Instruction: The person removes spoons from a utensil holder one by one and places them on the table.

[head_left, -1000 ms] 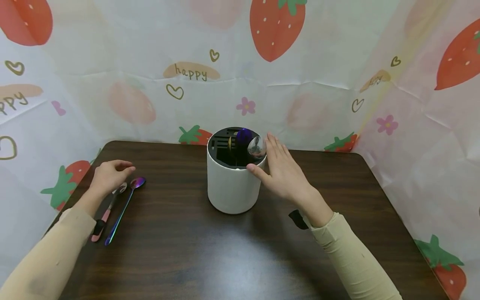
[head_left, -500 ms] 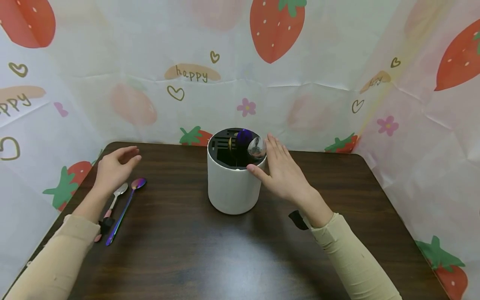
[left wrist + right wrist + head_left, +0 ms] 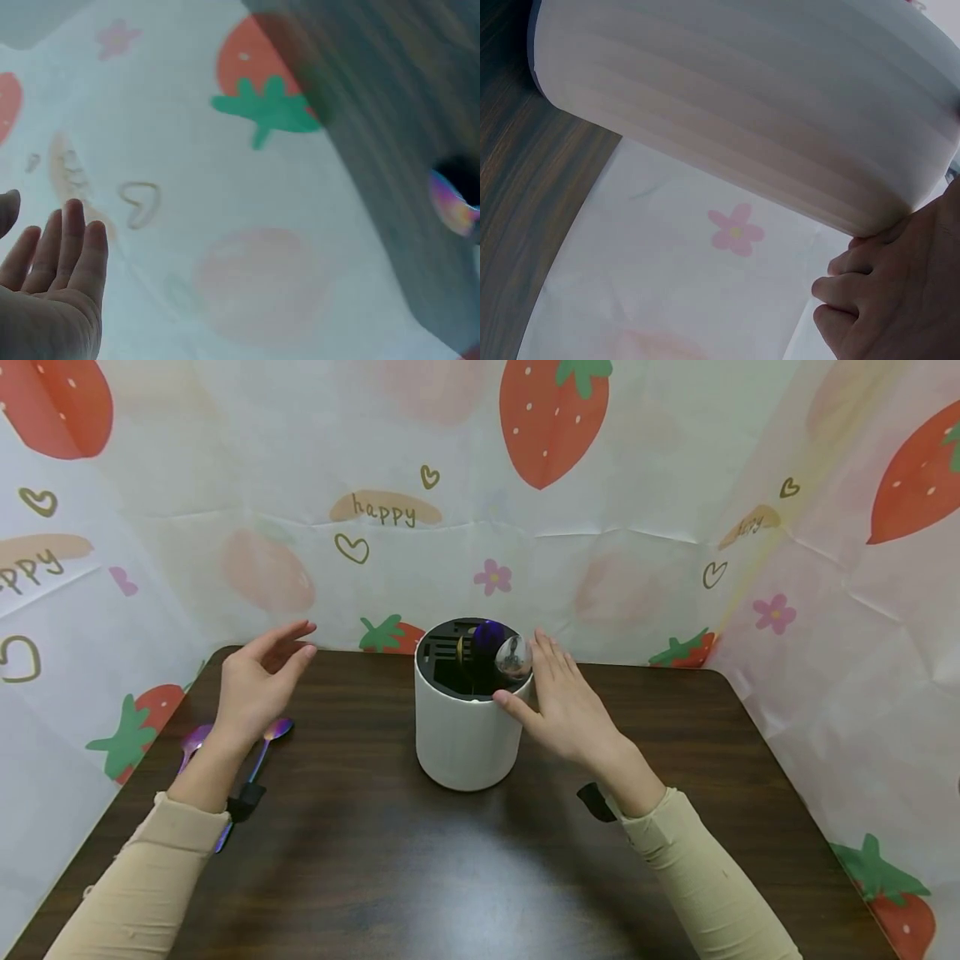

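A white cylindrical utensil holder (image 3: 467, 743) with a black slotted top stands at the back middle of the table. From its top show a dark purple spoon head (image 3: 488, 635), a silver spoon head (image 3: 513, 657) and a thin gold-coloured edge. My right hand (image 3: 566, 714) lies against the holder's right side, fingers extended and thumb at the front rim. Raised at the left, my left hand (image 3: 258, 681) holds nothing. Under and beside its forearm lie a rainbow-coloured spoon (image 3: 278, 728) and a purple utensil (image 3: 195, 740), both partly hidden.
The dark wood table (image 3: 360, 868) carries these things. Behind and at both sides hangs a white cloth (image 3: 645, 468) printed with strawberries, close to the table's back edge. In the left wrist view a rainbow spoon bowl (image 3: 450, 206) shows at right.
My left hand has risen from beside the spoons and moved right, towards the holder, its fingers spreading. The forearm now hides the pink-handled spoon; the purple utensil shows. My right hand stays put.
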### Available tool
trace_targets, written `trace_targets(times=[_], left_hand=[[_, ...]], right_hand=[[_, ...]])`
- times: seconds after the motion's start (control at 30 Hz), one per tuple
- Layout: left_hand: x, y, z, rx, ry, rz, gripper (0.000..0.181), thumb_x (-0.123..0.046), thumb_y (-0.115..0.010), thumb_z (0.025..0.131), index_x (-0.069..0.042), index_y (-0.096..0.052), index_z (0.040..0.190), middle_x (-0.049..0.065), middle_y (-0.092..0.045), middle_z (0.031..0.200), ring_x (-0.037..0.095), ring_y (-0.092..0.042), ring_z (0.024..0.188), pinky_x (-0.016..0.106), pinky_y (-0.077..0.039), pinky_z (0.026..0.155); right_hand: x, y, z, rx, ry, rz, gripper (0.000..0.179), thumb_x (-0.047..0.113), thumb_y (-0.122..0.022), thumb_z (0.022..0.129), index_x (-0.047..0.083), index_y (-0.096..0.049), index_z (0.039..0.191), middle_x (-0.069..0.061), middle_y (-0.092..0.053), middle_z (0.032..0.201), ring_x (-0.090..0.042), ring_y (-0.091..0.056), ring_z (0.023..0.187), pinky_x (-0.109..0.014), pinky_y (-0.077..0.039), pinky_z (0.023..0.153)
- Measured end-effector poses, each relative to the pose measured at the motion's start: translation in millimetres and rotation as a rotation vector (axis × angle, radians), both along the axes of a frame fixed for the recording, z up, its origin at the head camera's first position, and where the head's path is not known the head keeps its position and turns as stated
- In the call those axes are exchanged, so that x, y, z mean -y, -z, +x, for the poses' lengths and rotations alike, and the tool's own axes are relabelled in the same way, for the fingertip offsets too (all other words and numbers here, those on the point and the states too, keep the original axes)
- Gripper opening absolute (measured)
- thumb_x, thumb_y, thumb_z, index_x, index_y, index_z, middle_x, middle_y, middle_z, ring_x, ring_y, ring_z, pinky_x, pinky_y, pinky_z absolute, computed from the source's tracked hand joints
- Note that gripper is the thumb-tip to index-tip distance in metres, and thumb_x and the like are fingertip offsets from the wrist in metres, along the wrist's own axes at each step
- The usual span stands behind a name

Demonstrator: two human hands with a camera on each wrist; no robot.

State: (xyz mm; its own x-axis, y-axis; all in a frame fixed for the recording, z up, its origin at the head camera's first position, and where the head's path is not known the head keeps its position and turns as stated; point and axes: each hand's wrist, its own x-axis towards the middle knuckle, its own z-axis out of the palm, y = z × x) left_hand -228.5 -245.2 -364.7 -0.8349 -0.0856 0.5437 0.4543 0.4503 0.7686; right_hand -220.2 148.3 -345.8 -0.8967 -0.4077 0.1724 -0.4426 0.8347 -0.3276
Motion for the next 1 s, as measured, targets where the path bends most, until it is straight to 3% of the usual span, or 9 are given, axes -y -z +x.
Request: trace_targets(times=[0.17, 0.37, 0.63, 0.87, 1.0], left_hand=[[-21.9, -14.2, 4.5, -0.058, 0.106, 0.083, 0.039, 0.001, -0.07, 0.098, -0.003, -0.067, 0.137, 0.015, -0.07, 0.132, 0.002, -0.068, 0.106, 0.015, -0.053, 0.093], [-47.5, -28.2, 7.0, -0.121, 0.224, 0.095, 0.04, 0.006, -0.068, 0.097, -0.003, -0.068, 0.136, 0.015, -0.07, 0.131, 0.009, -0.069, 0.109, 0.019, -0.055, 0.092], [-75.9, -34.4, -1.3, -0.217, 0.349, -0.054, 0.041, 0.008, -0.073, 0.093, -0.005, -0.071, 0.132, 0.008, -0.074, 0.126, 0.006, -0.069, 0.107, 0.025, -0.057, 0.092], [-97.3, -38.3, -7.4, -0.259, 0.399, -0.172, 0.043, 0.006, -0.076, 0.091, -0.007, -0.072, 0.132, 0.01, -0.074, 0.123, 0.027, -0.072, 0.106, 0.034, -0.06, 0.09], [-106.6, -38.9, -9.6, -0.255, 0.422, -0.241, 0.042, 0.003, -0.076, 0.093, -0.008, -0.071, 0.133, 0.01, -0.072, 0.13, 0.024, -0.071, 0.108, 0.039, -0.061, 0.087]], right_hand=[[0, 0.4, -0.5, -0.005, -0.001, -0.002, 0.102, 0.078, -0.031, 0.1, 0.005, -0.004, 0.167, -0.01, 0.0, 0.175, -0.025, 0.001, 0.161, -0.043, -0.004, 0.13], [-1, 0.9, -0.6, -0.008, 0.0, -0.003, 0.101, 0.078, -0.03, 0.101, 0.005, -0.006, 0.167, -0.01, 0.0, 0.175, -0.029, -0.003, 0.161, -0.043, -0.005, 0.13], [-1, 1.2, -0.7, -0.007, 0.001, 0.0, 0.101, 0.078, -0.03, 0.101, 0.005, -0.005, 0.167, -0.01, 0.0, 0.175, -0.029, -0.003, 0.161, -0.043, -0.005, 0.13], [-1, 1.2, -1.1, -0.002, 0.006, 0.0, 0.102, 0.078, -0.03, 0.101, 0.005, -0.005, 0.167, -0.009, 0.0, 0.175, -0.026, -0.001, 0.161, -0.043, -0.004, 0.13], [-1, 0.8, -0.7, -0.003, 0.005, -0.003, 0.102, 0.078, -0.03, 0.101, 0.004, -0.006, 0.167, -0.009, 0.0, 0.175, -0.027, -0.002, 0.161, -0.043, -0.004, 0.13]])
